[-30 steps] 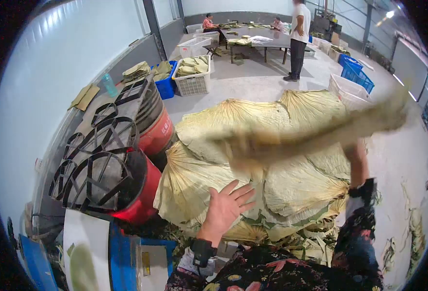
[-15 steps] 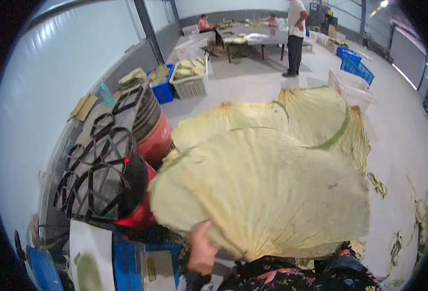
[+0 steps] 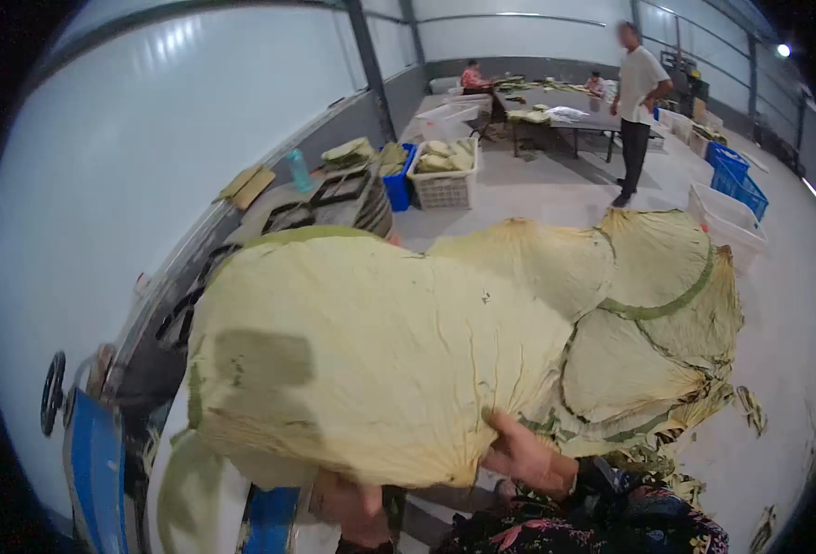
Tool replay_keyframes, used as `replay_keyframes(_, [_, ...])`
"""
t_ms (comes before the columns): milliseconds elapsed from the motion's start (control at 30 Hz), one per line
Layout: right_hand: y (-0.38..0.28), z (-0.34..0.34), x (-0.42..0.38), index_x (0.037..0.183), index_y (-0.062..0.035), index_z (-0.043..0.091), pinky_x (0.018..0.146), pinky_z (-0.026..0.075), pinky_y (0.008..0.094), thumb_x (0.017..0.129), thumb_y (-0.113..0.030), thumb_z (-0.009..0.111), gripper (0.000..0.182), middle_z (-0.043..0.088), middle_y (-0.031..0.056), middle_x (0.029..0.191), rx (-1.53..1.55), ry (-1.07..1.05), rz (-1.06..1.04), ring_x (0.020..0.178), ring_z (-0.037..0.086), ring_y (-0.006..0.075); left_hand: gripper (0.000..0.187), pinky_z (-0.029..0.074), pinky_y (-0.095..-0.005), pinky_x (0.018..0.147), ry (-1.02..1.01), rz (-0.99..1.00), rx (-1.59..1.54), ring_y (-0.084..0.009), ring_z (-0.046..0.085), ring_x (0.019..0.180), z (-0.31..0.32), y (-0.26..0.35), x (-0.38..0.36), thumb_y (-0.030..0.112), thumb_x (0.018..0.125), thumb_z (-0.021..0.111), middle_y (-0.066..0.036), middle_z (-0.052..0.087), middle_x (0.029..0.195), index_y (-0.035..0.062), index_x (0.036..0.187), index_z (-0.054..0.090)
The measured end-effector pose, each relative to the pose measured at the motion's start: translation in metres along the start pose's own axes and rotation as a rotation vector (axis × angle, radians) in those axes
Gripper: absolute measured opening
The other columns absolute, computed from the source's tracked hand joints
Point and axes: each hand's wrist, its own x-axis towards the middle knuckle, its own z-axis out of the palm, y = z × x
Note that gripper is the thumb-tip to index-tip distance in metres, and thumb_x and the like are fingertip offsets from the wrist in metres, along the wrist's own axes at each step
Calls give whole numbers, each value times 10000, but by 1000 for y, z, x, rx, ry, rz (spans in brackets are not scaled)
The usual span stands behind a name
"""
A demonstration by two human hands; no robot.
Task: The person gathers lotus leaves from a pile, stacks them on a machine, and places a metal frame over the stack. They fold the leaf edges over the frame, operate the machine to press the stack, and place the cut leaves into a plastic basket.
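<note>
A large pale green, fan-shaped dried leaf [image 3: 362,342] is held up in front of me, a dark shadow on its left part. My right hand [image 3: 523,452] grips its lower right edge near the pointed base, thumb on top. Below the lower edge is my left hand [image 3: 352,503], its fingers partly hidden under the leaf, closed on it. To the right lies a pile of similar leaves [image 3: 629,365], overlapping, some with green rims.
Black metal racks [image 3: 288,217] stand at the left behind the leaf. A white crate [image 3: 443,189] of leaves and a blue crate [image 3: 397,189] are beyond. A person [image 3: 639,111] stands near a long table [image 3: 592,120]; others sit there. A blue panel [image 3: 94,462] is at lower left.
The held leaf has moved left, over the racks and away from the pile, uncovering more leaves. My right hand now shows on its lower right edge. The view has shifted left.
</note>
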Motion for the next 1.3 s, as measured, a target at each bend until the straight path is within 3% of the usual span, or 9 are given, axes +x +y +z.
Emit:
replay_keyframes(67, [10, 23, 15, 1332, 12, 344, 1059, 315, 401, 895, -201, 539, 523, 455, 136, 1324, -92, 366, 28, 1221, 428, 276, 430, 441, -405, 900, -220, 730, 1114, -264, 566, 1011, -44, -3, -3, 167, 836, 594, -107, 565, 1158, 7, 1219, 483])
replay_keyframes(233, [62, 41, 41, 1317, -6, 370, 1030, 351, 440, 887, -185, 562, 504, 479, 137, 1293, -165, 154, -79, 1185, 464, 283, 442, 405, -447, 943, 55, 444, 872, -366, 562, 1033, -85, 22, -12, 155, 780, 657, -178, 596, 1127, 14, 1180, 535])
replay_keyframes(300, [80, 55, 50, 1319, -18, 372, 1022, 360, 446, 874, -158, 578, 510, 485, 133, 1285, -184, 102, -85, 1181, 468, 284, 334, 417, -412, 941, 30, -114, -798, -247, 494, 1128, -95, 50, -18, 161, 904, 516, -99, 496, 1255, 30, 1211, 501])
replay_keyframes(467, [107, 108, 56, 1328, -62, 372, 1001, 387, 458, 855, -118, 600, 528, 472, 109, 1294, -257, -101, -192, 1182, 468, 284, 476, 371, -457, 992, 82, 213, 288, -280, 415, 1219, -164, 87, -35, 298, 898, 535, -124, 433, 1335, 74, 1303, 420])
replay_keyframes(533, [123, 98, 67, 1326, -56, 372, 1025, 352, 476, 852, -208, 618, 555, 452, 104, 1323, -291, -200, -120, 1218, 430, 297, 541, 367, -470, 998, -252, 83, -832, -297, 420, 1219, -183, 106, -55, 319, 846, 608, -126, 440, 1333, 71, 1292, 427])
replay_keyframes(633, [161, 95, 93, 1313, -56, 394, 1050, 303, 495, 865, -449, 548, 615, 427, 120, 1353, -46, -455, -200, 1245, 393, 318, 588, 376, -483, 989, 186, 296, -648, -298, 430, 1207, -179, 109, -80, 358, 809, 649, -109, 461, 1310, 77, 1279, 436])
replay_keyframes(767, [194, 100, 132, 1338, -70, 367, 1020, 352, 469, 870, -385, 572, 600, 448, 115, 1334, 90, -316, 131, 1217, 432, 302, 580, 407, -476, 952, 347, 165, -557, -284, 479, 1140, -247, 87, -86, 363, 802, 619, -71, 502, 1235, 120, 1289, 416])
replay_keyframes(967, [257, 136, 148, 1339, -47, 348, 977, 406, 449, 886, -286, 558, 554, 484, 123, 1286, -231, -316, 187, 1161, 490, 282, 483, 430, -428, 919, 707, 167, -223, -260, 523, 1080, -255, 121, -96, 271, 785, 581, -81, 543, 1165, 86, 1219, 475])
replay_keyframes(1300, [322, 94, 145, 1288, -25, 405, 982, 382, 461, 869, -288, 579, 524, 506, 136, 1244, -218, -109, 776, 1147, 487, 294, 335, 477, -410, 825, 1123, -17, -483, -246, 574, 950, -295, 78, -161, 246, 770, 511, -87, 585, 1019, 55, 1042, 550])
